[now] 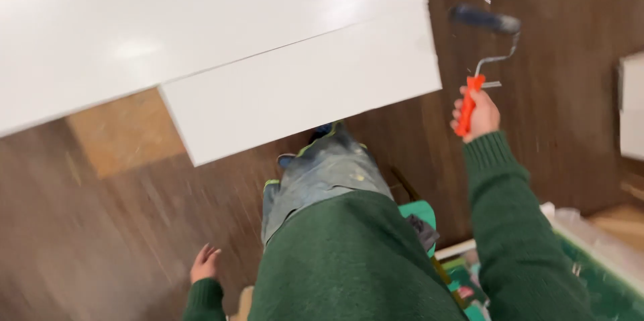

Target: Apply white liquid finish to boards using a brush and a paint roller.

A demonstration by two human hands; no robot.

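- Head view, far left: the left hand (204,262) hangs low with fingers loosely spread, its grip wide and holding nothing, over bare brown floor (100,240) with free room all around it.
- Above it, two white panels (221,46) lie side by side; the nearer one's front edge runs slantwise, and its lower left corner sits beside a tan board (124,133).
- Centre: paint-flecked jeans (322,173) stand just under that front edge.
- Right: the right hand (477,116) has its grip closed around the orange handle of a paint roller (484,20), whose dark sleeve hovers just past the panels' right-hand edge, over open floor.
- Bottom right: a green tray (604,287) lies near the sleeve.
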